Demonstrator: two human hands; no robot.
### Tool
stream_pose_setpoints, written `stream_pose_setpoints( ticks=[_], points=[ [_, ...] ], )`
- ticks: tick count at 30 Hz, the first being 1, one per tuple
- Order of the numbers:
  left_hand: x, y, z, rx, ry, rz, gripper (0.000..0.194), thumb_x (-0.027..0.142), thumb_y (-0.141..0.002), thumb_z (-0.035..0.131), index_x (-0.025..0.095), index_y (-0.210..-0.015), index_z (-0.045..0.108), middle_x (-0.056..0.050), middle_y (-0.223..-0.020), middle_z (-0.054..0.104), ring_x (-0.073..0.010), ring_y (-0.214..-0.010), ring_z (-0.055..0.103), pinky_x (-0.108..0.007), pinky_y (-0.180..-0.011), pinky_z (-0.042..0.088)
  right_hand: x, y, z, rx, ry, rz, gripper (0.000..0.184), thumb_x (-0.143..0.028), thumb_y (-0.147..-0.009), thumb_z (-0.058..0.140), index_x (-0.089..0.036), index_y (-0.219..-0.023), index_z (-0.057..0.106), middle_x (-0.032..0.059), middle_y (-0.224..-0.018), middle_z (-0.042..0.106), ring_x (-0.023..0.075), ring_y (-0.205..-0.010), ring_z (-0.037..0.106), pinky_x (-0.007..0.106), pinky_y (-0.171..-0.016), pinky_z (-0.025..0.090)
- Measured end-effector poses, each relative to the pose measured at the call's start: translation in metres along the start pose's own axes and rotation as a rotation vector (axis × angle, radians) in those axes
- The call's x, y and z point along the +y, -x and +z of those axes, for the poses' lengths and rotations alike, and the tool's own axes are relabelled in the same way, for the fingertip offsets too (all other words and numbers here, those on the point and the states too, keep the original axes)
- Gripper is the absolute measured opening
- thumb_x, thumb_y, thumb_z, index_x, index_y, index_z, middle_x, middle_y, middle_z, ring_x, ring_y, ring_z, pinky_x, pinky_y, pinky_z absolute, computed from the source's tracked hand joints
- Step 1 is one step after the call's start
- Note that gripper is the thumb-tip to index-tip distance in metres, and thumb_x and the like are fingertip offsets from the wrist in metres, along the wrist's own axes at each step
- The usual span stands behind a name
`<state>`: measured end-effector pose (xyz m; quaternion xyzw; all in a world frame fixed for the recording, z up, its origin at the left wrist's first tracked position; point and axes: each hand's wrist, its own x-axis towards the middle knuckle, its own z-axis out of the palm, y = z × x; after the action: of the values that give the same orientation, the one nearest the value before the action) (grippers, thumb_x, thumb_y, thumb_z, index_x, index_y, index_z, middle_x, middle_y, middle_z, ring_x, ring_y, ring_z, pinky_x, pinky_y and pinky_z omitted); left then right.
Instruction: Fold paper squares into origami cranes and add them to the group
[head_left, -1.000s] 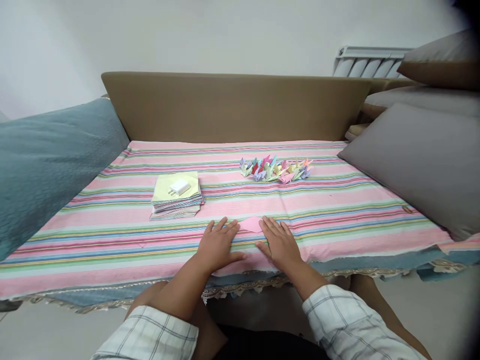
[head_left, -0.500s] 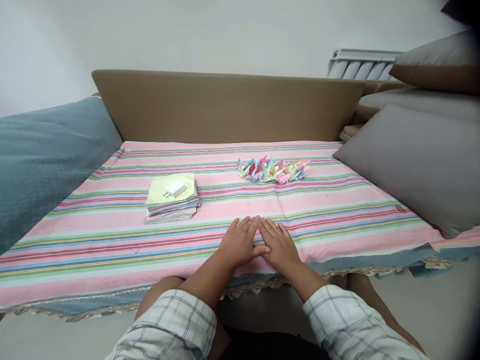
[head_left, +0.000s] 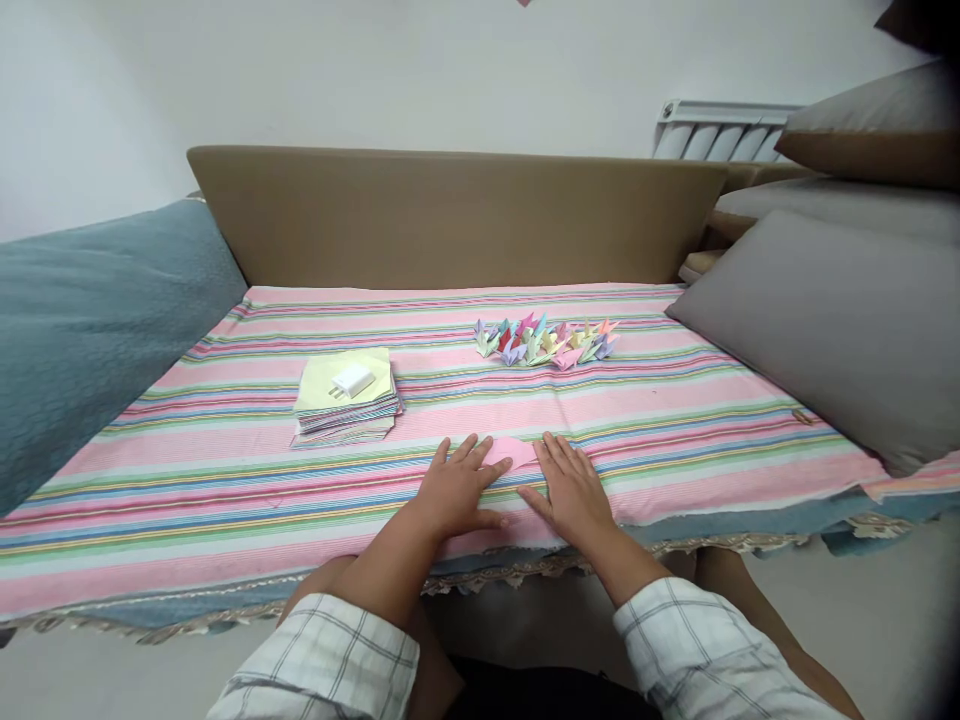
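A folded piece of pink paper [head_left: 512, 452] lies on the striped cloth between my two hands, its edges partly under my fingers. My left hand [head_left: 459, 490] rests flat on its left side with fingers spread. On its right side, my right hand [head_left: 571, 492] lies flat, the thumb held apart from the fingers. Farther back, a group of small folded paper cranes [head_left: 544, 342] in many colours stands on the cloth. To the left sits a stack of square paper sheets [head_left: 315, 375], topped by a white plug adapter [head_left: 352, 380].
The striped cloth [head_left: 225, 440] covers the sofa seat, with a brown backrest [head_left: 450, 220] behind it. A blue-covered armrest [head_left: 97, 310] bounds the left. Grey cushions [head_left: 840, 320] are piled on the right, and a radiator [head_left: 720, 130] shows at the wall.
My hands have moved apart from their joined position, the left one shifting left and the right one slightly right. The pink paper beneath them has come into sight.
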<state>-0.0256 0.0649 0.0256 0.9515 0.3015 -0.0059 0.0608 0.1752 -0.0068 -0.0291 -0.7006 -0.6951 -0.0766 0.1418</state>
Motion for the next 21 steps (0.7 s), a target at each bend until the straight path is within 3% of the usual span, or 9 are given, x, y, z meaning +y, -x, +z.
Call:
stream_pose_setpoints(
  ticks=[7, 10, 13, 15, 18, 21],
  points=[
    [-0.014, 0.018, -0.012, 0.032, 0.034, -0.183, 0.073, 0.061, -0.069, 0.062, 0.03, -0.133, 0.044, -0.01, -0.146, 0.034, -0.0352, -0.135, 0.027, -0.062, -0.104, 0.021, 0.011, 0.003, 0.002, 0.004, 0.015, 0.021, 0.068, -0.059, -0.087, 0.037, -0.015, -0.139, 0.037, 0.0151, -0.146, 0.032, 0.0299, -0.135, 0.025, 0.047, -0.105, 0.027],
    [-0.017, 0.018, -0.016, 0.138, 0.094, -0.258, 0.047, 0.053, -0.079, 0.055, 0.027, -0.117, 0.06, -0.01, -0.137, 0.048, -0.0314, -0.128, 0.041, -0.054, -0.103, 0.031, 0.012, 0.003, 0.002, 0.006, 0.017, 0.001, 0.068, -0.059, -0.087, 0.037, -0.015, -0.139, 0.037, 0.0157, -0.146, 0.032, 0.0302, -0.134, 0.025, 0.047, -0.105, 0.027],
    [-0.011, 0.01, -0.019, 0.305, 0.181, -0.331, 0.029, 0.042, -0.084, 0.053, 0.024, -0.104, 0.066, -0.007, -0.128, 0.057, -0.0244, -0.118, 0.052, -0.047, -0.104, 0.033, 0.012, 0.002, 0.005, 0.005, 0.02, -0.01, 0.068, -0.058, -0.087, 0.036, -0.014, -0.138, 0.037, 0.0164, -0.145, 0.033, 0.0306, -0.134, 0.026, 0.047, -0.105, 0.027],
    [-0.003, 0.001, -0.019, 0.357, 0.193, -0.249, 0.026, 0.036, -0.083, 0.058, 0.024, -0.104, 0.065, -0.005, -0.127, 0.058, -0.0223, -0.121, 0.05, -0.046, -0.107, 0.03, 0.013, 0.002, 0.008, 0.01, 0.019, -0.009, 0.067, -0.058, -0.088, 0.036, -0.014, -0.139, 0.037, 0.016, -0.145, 0.033, 0.0307, -0.134, 0.025, 0.047, -0.105, 0.027],
    [0.007, -0.012, -0.013, 0.295, 0.167, -0.063, 0.022, 0.032, -0.079, 0.063, 0.026, -0.1, 0.067, -0.003, -0.124, 0.06, -0.0233, -0.12, 0.05, -0.048, -0.106, 0.03, 0.015, 0.001, 0.006, 0.011, -0.011, -0.02, 0.073, -0.059, -0.087, 0.036, -0.013, -0.143, 0.026, 0.0165, -0.146, 0.031, 0.0308, -0.135, 0.024, 0.049, -0.104, 0.027],
    [0.009, -0.021, -0.007, 0.282, 0.147, -0.016, 0.018, 0.03, -0.079, 0.063, 0.026, -0.096, 0.068, -0.005, -0.121, 0.063, -0.023, -0.112, 0.056, -0.047, -0.1, 0.036, 0.02, -0.002, -0.011, 0.054, -0.045, -0.012, 0.082, -0.062, -0.083, 0.04, -0.012, -0.145, 0.018, 0.0182, -0.147, 0.026, 0.033, -0.135, 0.02, 0.052, -0.102, 0.028]
  ],
)
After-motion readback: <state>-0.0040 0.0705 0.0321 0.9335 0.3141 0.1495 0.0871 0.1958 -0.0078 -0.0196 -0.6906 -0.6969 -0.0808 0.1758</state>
